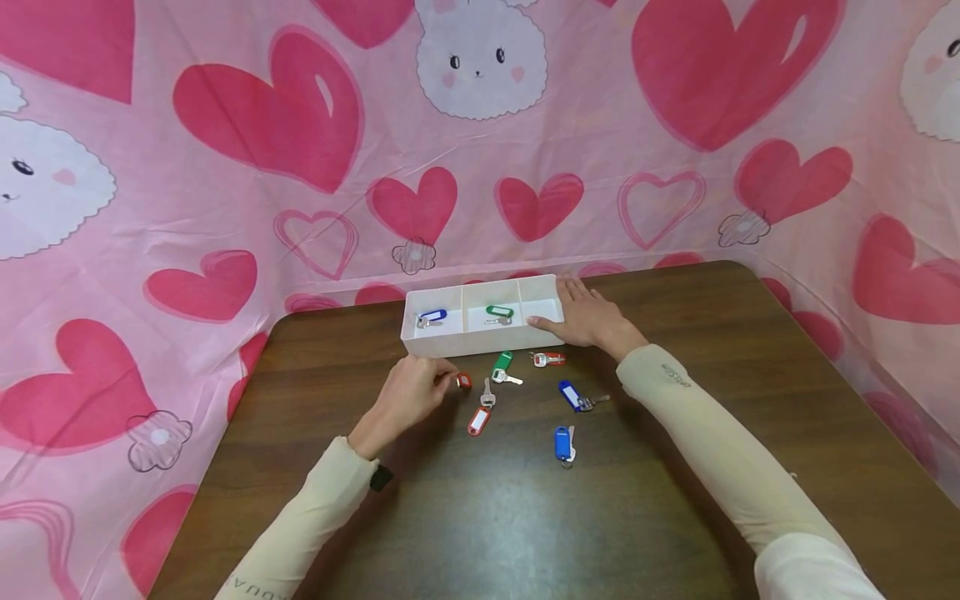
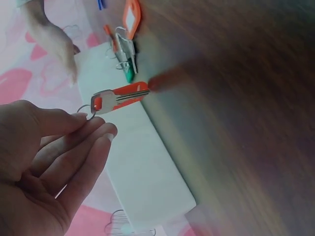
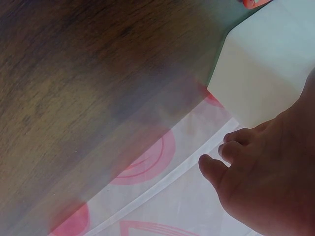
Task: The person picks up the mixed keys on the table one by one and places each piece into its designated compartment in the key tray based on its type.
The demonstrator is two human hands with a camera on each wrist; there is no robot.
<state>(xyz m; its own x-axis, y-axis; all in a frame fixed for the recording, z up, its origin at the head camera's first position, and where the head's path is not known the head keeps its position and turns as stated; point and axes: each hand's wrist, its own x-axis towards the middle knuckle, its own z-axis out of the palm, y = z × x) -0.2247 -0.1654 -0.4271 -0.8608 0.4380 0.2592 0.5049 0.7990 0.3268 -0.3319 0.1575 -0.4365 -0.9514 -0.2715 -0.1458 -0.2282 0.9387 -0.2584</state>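
Note:
My left hand (image 1: 411, 393) pinches the metal ring of a key with a red tag (image 2: 130, 94) between thumb and fingertips, just in front of the white tray (image 1: 480, 342). In the left wrist view the key hangs out past the fingers, lying along its tag. At the tray's right end, my right hand (image 1: 588, 318) rests with fingers extended along the outside and thumb across the front rim. A blue-tagged key (image 1: 431, 317) lies in the left compartment. The middle compartment holds a green-tagged key (image 1: 499, 312).
Several tagged keys lie on the brown wooden table (image 1: 480, 517): a green one (image 1: 502, 362), red ones (image 1: 478, 420) (image 1: 555, 358), and blue ones (image 1: 570, 395) (image 1: 562, 443). A pink heart-patterned cloth (image 1: 330, 225) hangs behind the tray and along the table's sides.

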